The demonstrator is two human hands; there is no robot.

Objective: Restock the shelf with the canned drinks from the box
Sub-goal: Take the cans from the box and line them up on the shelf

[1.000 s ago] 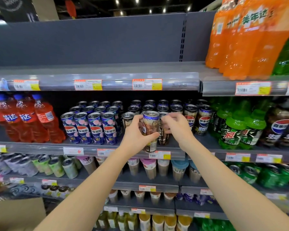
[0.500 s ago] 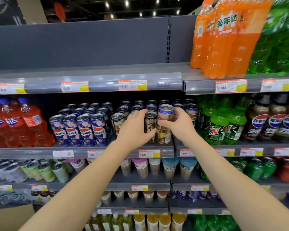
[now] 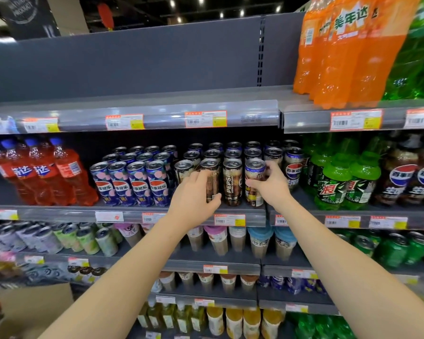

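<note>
1. Shop aisle under a dark ceiling with spotlights. A grey metal shelf (image 3: 123, 212) with price tags along its front edge is carrying the drinks.
2. The Pepsi Zero can (image 3: 232, 182) is standing upright at the shelf's front edge, long axis vertical, top up, label facing out.
3. The left hand (image 3: 194, 204) is wrapping its fingers round the brown can (image 3: 212, 179) just left of the Pepsi Zero can. That can is standing upright on the shelf.
4. The right hand (image 3: 272, 187) is grasping the pale-topped can (image 3: 253, 172) just right of the Pepsi Zero can, thumb across the label and fingers behind. It is also standing upright in the front row.
5. More cans are standing in tight rows behind the Pepsi Zero can, crowding both held cans.
6. Blue cans (image 3: 132, 184) are sitting left of the Pepsi Zero can, with red bottles (image 3: 42, 172) farther left and green bottles (image 3: 338, 182) to the right.
7. Orange bottles (image 3: 348, 50) are standing above and to the right of it. Cups (image 3: 260, 243) are sitting just below, and a cardboard box (image 3: 32, 304) far below to the left.
</note>
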